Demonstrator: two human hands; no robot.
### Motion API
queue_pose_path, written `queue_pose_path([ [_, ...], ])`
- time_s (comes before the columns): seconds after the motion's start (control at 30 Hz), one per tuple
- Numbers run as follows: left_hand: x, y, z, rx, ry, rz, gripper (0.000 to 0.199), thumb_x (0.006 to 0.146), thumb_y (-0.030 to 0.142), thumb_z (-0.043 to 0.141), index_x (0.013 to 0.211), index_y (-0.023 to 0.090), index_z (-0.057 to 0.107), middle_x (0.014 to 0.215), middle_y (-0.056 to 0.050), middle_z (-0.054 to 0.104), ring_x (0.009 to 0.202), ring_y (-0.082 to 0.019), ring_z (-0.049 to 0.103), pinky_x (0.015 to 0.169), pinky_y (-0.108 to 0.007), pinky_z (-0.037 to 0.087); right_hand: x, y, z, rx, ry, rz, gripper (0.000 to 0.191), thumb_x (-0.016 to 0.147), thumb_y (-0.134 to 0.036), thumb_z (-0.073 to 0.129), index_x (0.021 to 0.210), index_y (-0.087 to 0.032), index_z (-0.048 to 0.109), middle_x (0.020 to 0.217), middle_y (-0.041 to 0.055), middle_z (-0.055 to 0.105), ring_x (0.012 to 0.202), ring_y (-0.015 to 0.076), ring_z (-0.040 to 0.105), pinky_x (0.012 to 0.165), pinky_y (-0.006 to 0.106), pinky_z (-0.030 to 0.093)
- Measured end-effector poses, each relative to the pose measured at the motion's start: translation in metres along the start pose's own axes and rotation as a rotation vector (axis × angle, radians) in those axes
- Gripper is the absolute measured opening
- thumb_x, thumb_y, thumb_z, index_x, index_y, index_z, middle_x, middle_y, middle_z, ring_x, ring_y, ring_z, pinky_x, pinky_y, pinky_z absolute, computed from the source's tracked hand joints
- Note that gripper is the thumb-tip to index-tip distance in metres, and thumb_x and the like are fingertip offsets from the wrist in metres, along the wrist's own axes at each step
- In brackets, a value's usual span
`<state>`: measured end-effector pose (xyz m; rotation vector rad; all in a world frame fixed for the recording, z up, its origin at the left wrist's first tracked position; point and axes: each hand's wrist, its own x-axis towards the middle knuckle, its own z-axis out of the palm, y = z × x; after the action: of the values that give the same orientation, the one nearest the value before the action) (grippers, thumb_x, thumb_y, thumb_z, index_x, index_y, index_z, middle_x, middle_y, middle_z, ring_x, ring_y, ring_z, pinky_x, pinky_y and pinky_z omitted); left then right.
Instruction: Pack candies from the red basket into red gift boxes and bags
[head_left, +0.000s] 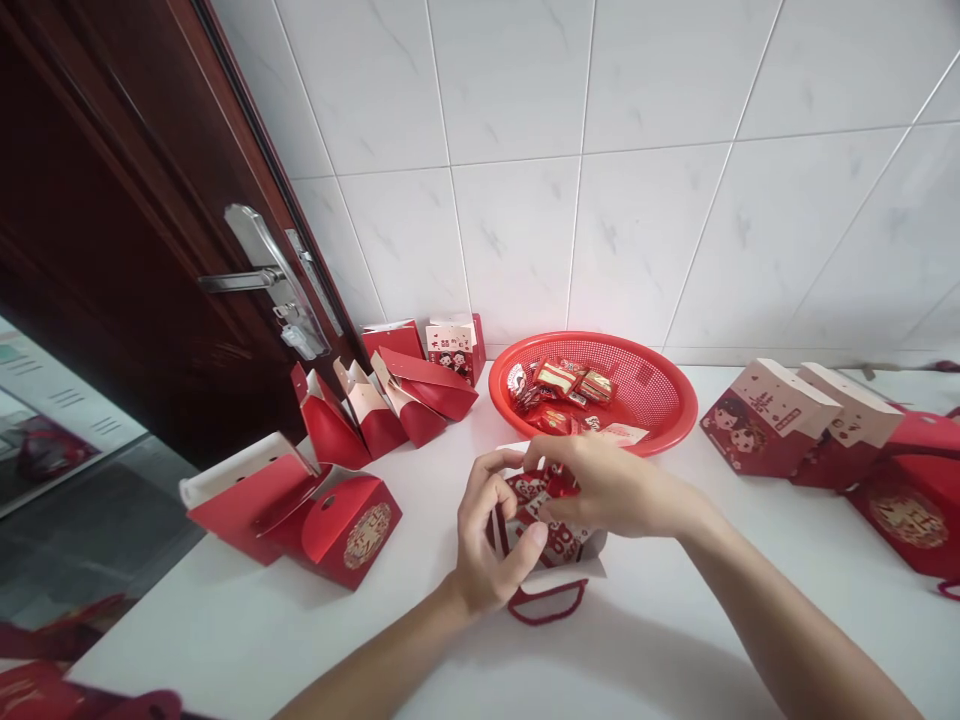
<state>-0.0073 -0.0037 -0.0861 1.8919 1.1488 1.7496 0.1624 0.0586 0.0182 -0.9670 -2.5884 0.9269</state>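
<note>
An open box (592, 552) with a dark red cord handle (551, 606) stands on the white table, filled with red and white wrapped packets (559, 540). My left hand (491, 530) is curved around the box's left side, fingers bent and apart, thumb over the packets. From the right, my right hand (600, 487) reaches over the box opening, its fingers bent down onto the packets; what its fingertips hold is hidden. Just behind the box sits a red plastic basket (664, 400) with several wrapped snacks (559, 378) and a pale card (624, 434).
Several red boxes (360, 530) stand at the left of the white table (465, 665), with more boxes (772, 415) at the right. A tiled wall (517, 230) rises behind. On the left is a dark door (112, 200) with a metal handle (240, 281).
</note>
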Motion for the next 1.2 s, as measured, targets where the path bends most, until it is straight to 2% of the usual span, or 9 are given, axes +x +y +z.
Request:
queue_pose_path([
  [0.13,-0.004,-0.005,0.000,0.013,0.021,0.049,0.021,0.081,0.023,0.056,0.073,0.023,0.037,0.118,-0.013,0.058,0.101,-0.028,0.059,0.076,-0.038,0.048,0.004,-0.003,0.009,-0.126,-0.218,0.015,0.031,0.080,-0.006,0.062,0.108,-0.018,0.068,0.070,-0.0029,0.059,0.058,0.0103,0.049,0.051,0.023,0.029],
  [0.27,-0.005,-0.009,-0.001,0.005,0.011,0.056,0.020,0.074,0.018,0.053,0.073,0.023,0.034,0.118,-0.013,0.058,0.101,-0.029,0.060,0.071,-0.037,0.047,0.011,-0.002,0.019,-0.207,-0.299,-0.005,0.030,0.082,-0.006,0.060,0.105,-0.021,0.073,0.077,0.0001,0.065,0.061,0.0114,0.053,0.054,0.024,0.028],
  [0.4,-0.004,-0.009,-0.002,-0.006,-0.004,0.069,0.022,0.065,0.019,0.054,0.074,0.023,0.035,0.118,-0.013,0.058,0.106,-0.032,0.058,0.074,-0.039,0.047,0.015,0.001,0.025,-0.307,-0.242,-0.006,0.031,0.077,-0.004,0.061,0.101,-0.021,0.072,0.076,0.0001,0.066,0.060,0.0117,0.051,0.055,0.026,0.025],
  [0.5,-0.003,-0.008,-0.002,-0.040,-0.034,0.044,0.023,0.067,0.020,0.056,0.075,0.023,0.035,0.120,-0.013,0.056,0.103,-0.032,0.059,0.074,-0.039,0.048,0.013,0.002,0.021,-0.301,-0.183,0.000,0.023,0.076,-0.006,0.066,0.095,-0.018,0.070,0.075,0.0019,0.066,0.062,0.0131,0.053,0.054,0.026,0.025],
  [0.63,-0.003,-0.009,0.000,-0.142,-0.071,0.009,0.025,0.067,0.017,0.056,0.077,0.023,0.035,0.122,-0.013,0.052,0.097,-0.029,0.061,0.070,-0.038,0.050,0.012,0.002,0.017,-0.354,-0.121,0.024,0.024,0.081,-0.001,0.058,0.092,-0.017,0.071,0.080,0.0051,0.068,0.065,0.0144,0.057,0.056,0.026,0.027],
  [0.73,-0.003,-0.009,0.000,-0.136,-0.070,0.031,0.024,0.065,0.015,0.054,0.077,0.023,0.036,0.122,-0.012,0.053,0.103,-0.029,0.059,0.072,-0.037,0.049,0.015,0.001,0.021,-0.440,-0.132,0.019,0.025,0.082,0.001,0.053,0.086,-0.016,0.071,0.074,0.0055,0.067,0.061,0.0147,0.055,0.054,0.028,0.023],
  [0.83,-0.003,-0.009,-0.001,-0.086,-0.060,0.044,0.023,0.064,0.015,0.053,0.077,0.023,0.036,0.122,-0.012,0.054,0.108,-0.031,0.057,0.076,-0.038,0.047,0.018,0.001,0.026,-0.493,-0.163,-0.025,0.028,0.083,0.002,0.052,0.091,-0.015,0.073,0.073,0.0062,0.067,0.059,0.0150,0.054,0.053,0.030,0.021],
  [1.03,-0.003,-0.011,-0.001,-0.131,-0.090,0.033,0.023,0.066,0.015,0.053,0.079,0.023,0.035,0.125,-0.011,0.051,0.101,-0.028,0.059,0.070,-0.035,0.045,0.013,-0.001,0.021,-0.427,-0.173,-0.044,0.034,0.077,0.007,0.050,0.092,-0.014,0.072,0.073,0.0045,0.067,0.056,0.0118,0.048,0.052,0.028,0.021],
  [1.2,-0.002,-0.012,-0.001,-0.107,-0.090,0.074,0.022,0.067,0.017,0.053,0.079,0.023,0.036,0.124,-0.011,0.053,0.105,-0.029,0.056,0.071,-0.035,0.043,0.014,-0.001,0.022,-0.438,-0.178,-0.068,0.037,0.078,0.007,0.049,0.096,-0.014,0.073,0.077,0.0046,0.068,0.058,0.0116,0.050,0.052,0.027,0.021],
])
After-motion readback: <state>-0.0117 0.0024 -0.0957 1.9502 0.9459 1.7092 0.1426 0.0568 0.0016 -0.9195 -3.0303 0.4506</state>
